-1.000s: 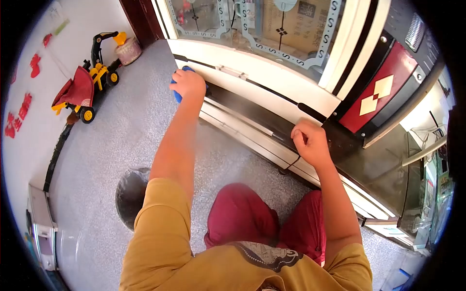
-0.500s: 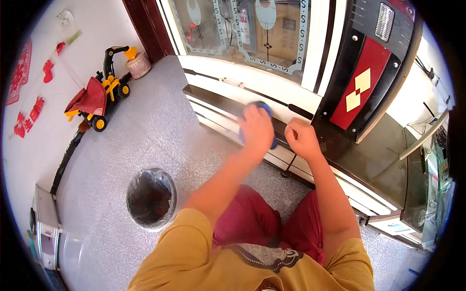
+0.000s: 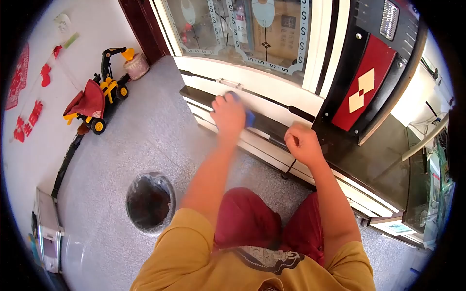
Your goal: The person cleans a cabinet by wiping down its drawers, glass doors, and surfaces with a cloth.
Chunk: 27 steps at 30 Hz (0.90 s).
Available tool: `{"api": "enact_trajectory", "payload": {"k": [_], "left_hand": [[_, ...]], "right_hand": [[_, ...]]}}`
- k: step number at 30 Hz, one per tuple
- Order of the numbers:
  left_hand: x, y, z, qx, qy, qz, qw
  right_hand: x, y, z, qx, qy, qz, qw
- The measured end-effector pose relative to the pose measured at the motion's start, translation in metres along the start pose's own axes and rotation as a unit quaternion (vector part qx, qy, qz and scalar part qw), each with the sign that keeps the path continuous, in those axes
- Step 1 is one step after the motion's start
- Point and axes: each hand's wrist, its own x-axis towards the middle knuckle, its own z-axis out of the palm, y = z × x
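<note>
So on the far left there's a white wall (image 3: 94, 24) with red paper cutouts (image 3: 35, 112) on it, and a yellow and black toy digger (image 3: 99, 97) with a red dump bed parked on the speckled grey floor (image 3: 107, 160). A round tub (image 3: 137, 67) sits right by the digger's scoop. Nearer the person there's a bin (image 3: 130, 211) with a plastic liner, standing on the floor, dark inside.

Then comes the white cabinet (image 3: 272, 104), with patterned glass (image 3: 250, 41) up top and a dark ledge (image 3: 201, 96) running along its front, drawers below that. Further right is a red panel (image 3: 371, 65) with two cream diamonds, and a wide dark countertop (image 3: 371, 157) next to it.

Hands, left to right: the left hand (image 3: 228, 115) is over the ledge with its fingers bent and closed on a blue cloth (image 3: 250, 118). The cloth pokes out past the fingertips and along the right side of the hand, lying at the ledge. It's a bit blurry there, so I can't really tell how tight the grip is. The right hand (image 3: 303, 143) is in a loose fist with nothing visible in it, fingers curled in to the thumb, by the ledge where it meets the countertop.
</note>
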Motion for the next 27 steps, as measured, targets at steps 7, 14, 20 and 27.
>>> {"api": "enact_trajectory", "payload": {"k": [7, 14, 20, 27], "left_hand": [[0.077, -0.070, 0.031, 0.079, -0.040, -0.103, 0.991], [0.143, -0.128, 0.050, 0.124, -0.081, -0.166, 0.975], [0.144, -0.133, 0.056, 0.148, -0.064, -0.156, 0.975], [0.071, -0.073, 0.033, 0.127, -0.026, -0.075, 0.989]], "right_hand": [[0.003, -0.004, 0.000, -0.007, -0.010, 0.010, 1.000], [0.005, -0.005, -0.001, 0.006, -0.017, 0.031, 0.999], [0.010, -0.004, 0.000, 0.016, -0.007, 0.023, 1.000], [0.008, -0.003, 0.002, 0.019, 0.008, 0.011, 1.000]]}}
